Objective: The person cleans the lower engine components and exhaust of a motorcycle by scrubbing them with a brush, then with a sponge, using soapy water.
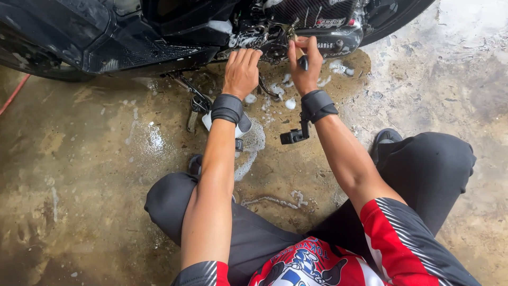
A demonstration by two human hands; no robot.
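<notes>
Wet concrete floor (pixel 79 175), stained brown, puddles and patches of white soap foam (pixel 253 143) across the middle. Black motorcycle (pixel 121 32) fills the top edge of the view, soapy engine area (pixel 264 34) at top centre, dark carbon-look cover (pixel 312 13) to its right. Kickstand (pixel 193 100) angles down onto the floor below the bike, a spring hanging off it. Red hose (pixel 13 92) runs in at the left edge.

Person squats facing the bike, black trousers, red-white-black printed shirt at the bottom edge, dark shoe (pixel 385 139) at the right knee. Black straps on both wrists; a small black device (pixel 293 135) hangs off the right wrist strap.

Left hand (pixel 242 71): back of hand up, fingers curled and pressed together against the underside of the engine area, fingertips tucked out of sight. Cannot tell whether the grip holds anything there.

Right hand (pixel 304 66): raised just beside the left, fingers pinched together, grip clamped on a small dark brush handle (pixel 302 62), its working end touching the soapy engine parts. Thumb up along the handle.

White cup-like container (pixel 241 127) sits on the floor just under the left wrist, mostly hidden by the forearm; contents not visible, foam spilling on the floor next to it. Foam blobs also lie on the floor near the right hand, under the engine.
</notes>
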